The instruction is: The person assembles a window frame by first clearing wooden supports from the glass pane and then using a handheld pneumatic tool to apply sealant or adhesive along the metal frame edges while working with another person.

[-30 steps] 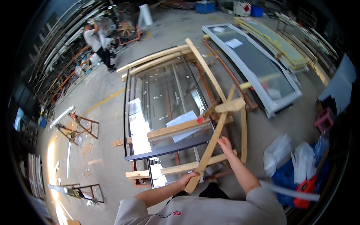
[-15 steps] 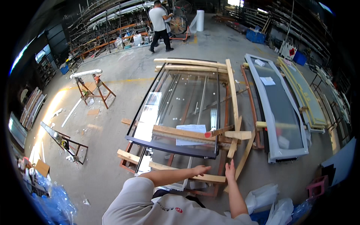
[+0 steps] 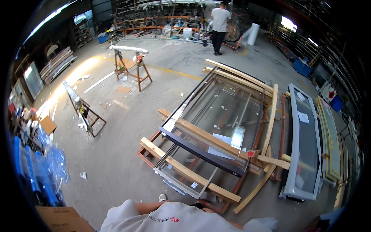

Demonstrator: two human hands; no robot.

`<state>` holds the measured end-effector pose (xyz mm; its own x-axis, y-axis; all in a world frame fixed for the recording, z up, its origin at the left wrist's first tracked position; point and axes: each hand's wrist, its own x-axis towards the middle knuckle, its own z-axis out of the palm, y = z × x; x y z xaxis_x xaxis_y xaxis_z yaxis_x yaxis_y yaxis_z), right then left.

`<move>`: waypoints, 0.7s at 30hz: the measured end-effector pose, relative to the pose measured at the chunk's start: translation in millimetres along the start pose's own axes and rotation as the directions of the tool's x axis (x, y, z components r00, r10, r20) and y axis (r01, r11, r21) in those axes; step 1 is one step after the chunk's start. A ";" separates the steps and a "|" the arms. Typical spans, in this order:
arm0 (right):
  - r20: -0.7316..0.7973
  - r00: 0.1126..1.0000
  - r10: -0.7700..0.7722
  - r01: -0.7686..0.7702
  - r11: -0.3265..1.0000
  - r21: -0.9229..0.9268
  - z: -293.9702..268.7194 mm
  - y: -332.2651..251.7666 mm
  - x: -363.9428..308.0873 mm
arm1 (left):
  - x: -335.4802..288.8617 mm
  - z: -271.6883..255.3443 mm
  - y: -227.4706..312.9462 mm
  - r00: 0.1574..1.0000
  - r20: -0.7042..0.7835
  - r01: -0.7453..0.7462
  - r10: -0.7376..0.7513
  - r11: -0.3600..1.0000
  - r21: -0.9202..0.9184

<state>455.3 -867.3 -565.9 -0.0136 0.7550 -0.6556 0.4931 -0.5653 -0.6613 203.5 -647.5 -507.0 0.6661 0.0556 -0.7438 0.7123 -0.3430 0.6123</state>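
With both hands out of view below the shirt at the frame's lower edge (finger state cannot be told), the glazed frame stack (image 3: 222, 127) crated in timber battens (image 3: 189, 174) lies centre-right, and handling appears paused, so re-gripping a batten looks next.

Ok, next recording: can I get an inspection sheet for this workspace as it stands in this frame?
Surface: bare concrete floor, scattered scraps.
Job's things: glazed frame flat on wooden battens; dark bar across it; curved slat at its near right corner.
Clutter: second window unit on the right; blue plastic rolls on the left; cardboard at the lower left.
Hands: neither in view; only a grey shirt at the lower edge.
Cables: nothing seen.
Surroundings: sawhorse and a low stand on the left; another person at racks far back.
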 end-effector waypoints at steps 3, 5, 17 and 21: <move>-0.031 0.999 0.026 -0.027 0.999 -0.029 -8.1 -30.9 28.1 | -33.1 -13.3 -16.6 0.992 -0.125 -0.042 0.022 0.986 -0.158; -0.052 0.992 0.116 -0.119 0.991 -0.061 -21.7 -60.0 37.9 | -81.9 -39.2 1.6 0.986 -0.163 -0.067 0.025 0.963 -0.260; 0.077 0.988 -0.132 0.147 0.955 -0.259 -5.0 -223.9 72.5 | -143.2 -22.9 -153.0 0.949 -0.302 0.032 -0.094 0.979 -0.202; 0.410 0.905 -0.115 0.303 0.852 -0.428 19.3 -183.3 96.8 | -158.2 -55.5 -127.2 0.905 -0.378 0.208 -0.196 0.978 -0.010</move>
<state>346.8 -696.9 -515.2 -0.4261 0.6120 -0.6663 0.7879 -0.1110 -0.6058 19.8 -560.6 -452.4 0.5463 0.4723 -0.6917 0.8375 -0.3143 0.4469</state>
